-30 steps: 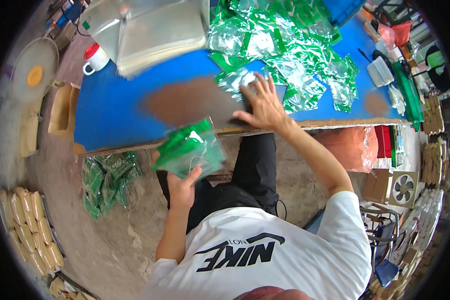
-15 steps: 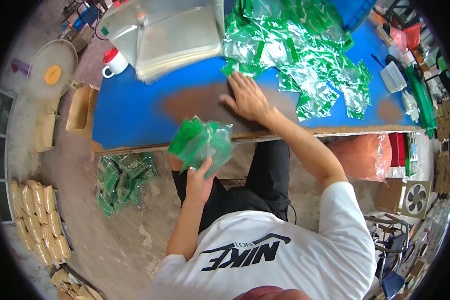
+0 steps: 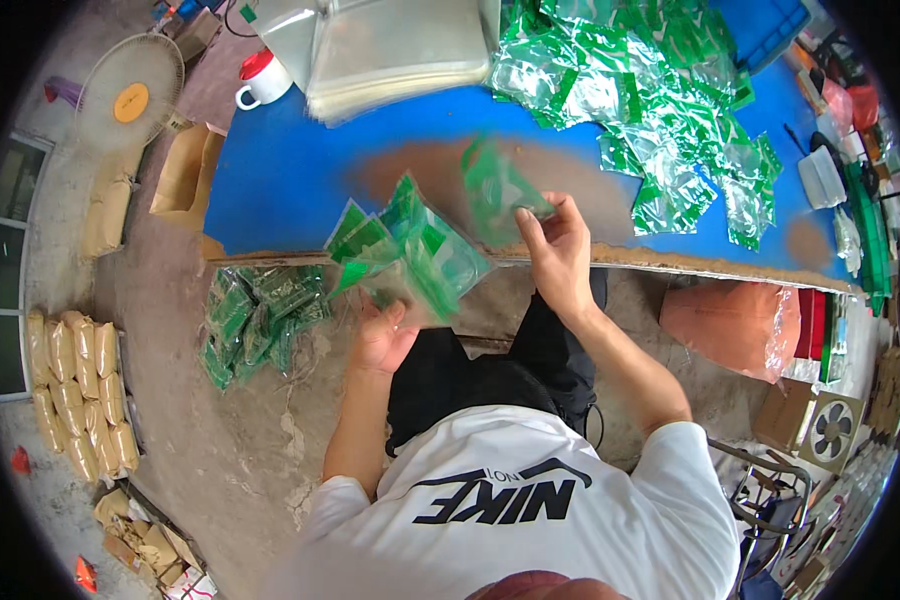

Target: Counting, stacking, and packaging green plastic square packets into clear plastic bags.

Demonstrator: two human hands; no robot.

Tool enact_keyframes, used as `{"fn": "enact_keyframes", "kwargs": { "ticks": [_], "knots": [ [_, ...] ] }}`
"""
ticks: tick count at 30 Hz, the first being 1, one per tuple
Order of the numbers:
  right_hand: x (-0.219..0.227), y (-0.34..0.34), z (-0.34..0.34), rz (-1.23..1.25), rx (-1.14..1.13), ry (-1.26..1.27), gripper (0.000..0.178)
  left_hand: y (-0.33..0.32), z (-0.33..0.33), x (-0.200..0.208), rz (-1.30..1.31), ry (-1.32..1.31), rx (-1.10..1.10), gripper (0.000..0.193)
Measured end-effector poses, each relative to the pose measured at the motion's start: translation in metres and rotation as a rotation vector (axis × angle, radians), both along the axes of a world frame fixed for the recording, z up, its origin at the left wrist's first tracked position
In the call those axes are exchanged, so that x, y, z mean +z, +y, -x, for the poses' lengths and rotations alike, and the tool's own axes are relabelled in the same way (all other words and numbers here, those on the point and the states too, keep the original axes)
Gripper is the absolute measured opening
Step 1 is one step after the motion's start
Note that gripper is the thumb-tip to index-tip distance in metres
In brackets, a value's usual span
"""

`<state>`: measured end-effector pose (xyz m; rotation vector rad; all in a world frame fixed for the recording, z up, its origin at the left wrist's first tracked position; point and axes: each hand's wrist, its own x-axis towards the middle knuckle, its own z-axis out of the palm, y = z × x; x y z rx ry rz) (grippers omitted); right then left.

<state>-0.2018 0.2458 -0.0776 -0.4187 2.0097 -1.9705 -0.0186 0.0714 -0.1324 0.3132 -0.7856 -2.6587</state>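
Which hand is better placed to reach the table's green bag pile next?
Probably the right hand: it's nearer the pile and pinches one bag; the left hand holds several bags.

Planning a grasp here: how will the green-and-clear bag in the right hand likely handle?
The bag looks thin and see-through, so probably floppy. The right hand holds it at one edge, suggesting little weight.

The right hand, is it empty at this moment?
No, the right hand holds a green and clear bag between its thumb and fingers.
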Motion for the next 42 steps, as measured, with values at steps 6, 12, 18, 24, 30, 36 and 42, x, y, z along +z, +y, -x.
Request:
{"fn": "enact_keyframes", "kwargs": {
  "ticks": [6,12,18,24,30,36,42],
  "knots": [
    [0.015,-0.004,-0.035,0.466,0.143,-0.457,0.012,0.012,0.028,0.014,0.038,-0.021,-0.027,0.064],
    [0.018,-0.004,-0.027,0.159,0.23,-0.152,0.022,0.009,0.035,0.017,0.102,-0.047,-0.029,0.064],
    [0.022,0.01,0.012,0.38,-0.221,0.01,0.023,-0.004,0.03,0.02,0.161,-0.117,0.005,0.061],
    [-0.007,0.012,0.016,0.532,-0.35,-0.189,0.023,-0.023,0.042,0.055,0.317,0.147,-0.062,0.071],
    [-0.005,-0.015,-0.029,0.556,-0.183,-0.315,0.022,-0.003,0.08,0.085,0.673,0.043,-0.062,0.087],
    [0.008,-0.005,-0.034,0.509,-0.025,-0.304,0.022,-0.008,0.079,0.054,0.297,-0.172,-0.287,0.062],
    [0.007,0.005,-0.009,0.002,0.207,-0.126,0.037,0.006,0.067,0.047,0.281,-0.278,-0.247,0.054]
  ]
}}
